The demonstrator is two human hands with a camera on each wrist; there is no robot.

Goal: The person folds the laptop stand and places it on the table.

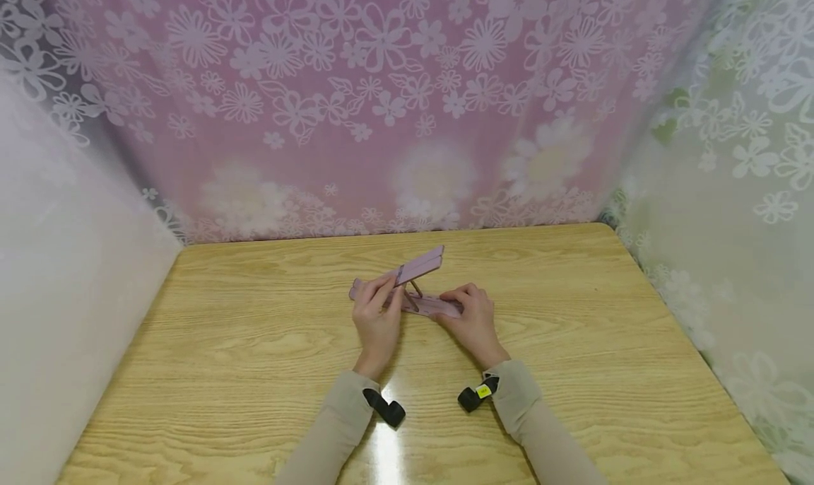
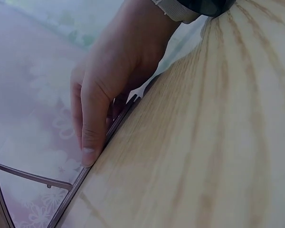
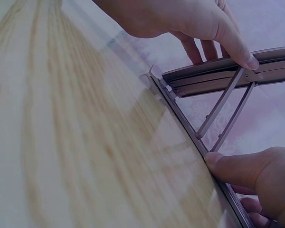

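Observation:
A pinkish-purple folding stand (image 1: 422,264) is open above the wooden table, its upper panel tilted up to the right. Two thin struts (image 3: 222,102) link that panel to the lower base (image 1: 427,304). My left hand (image 1: 376,321) grips the raised panel near its middle, the thumb close to where the struts join it in the right wrist view. On the right end of the base, my right hand (image 1: 475,322) holds the edges between thumb and fingers. The left wrist view shows this right hand (image 2: 126,61) from the side, thumb along the base rail.
The wood-grain table (image 1: 242,372) extends around both hands. A pink flowered curtain (image 1: 381,117) hangs behind it, with a pale flowered curtain (image 1: 744,188) at the right and a white panel (image 1: 70,280) at the left. Black cameras (image 1: 384,408) sit on both wrists.

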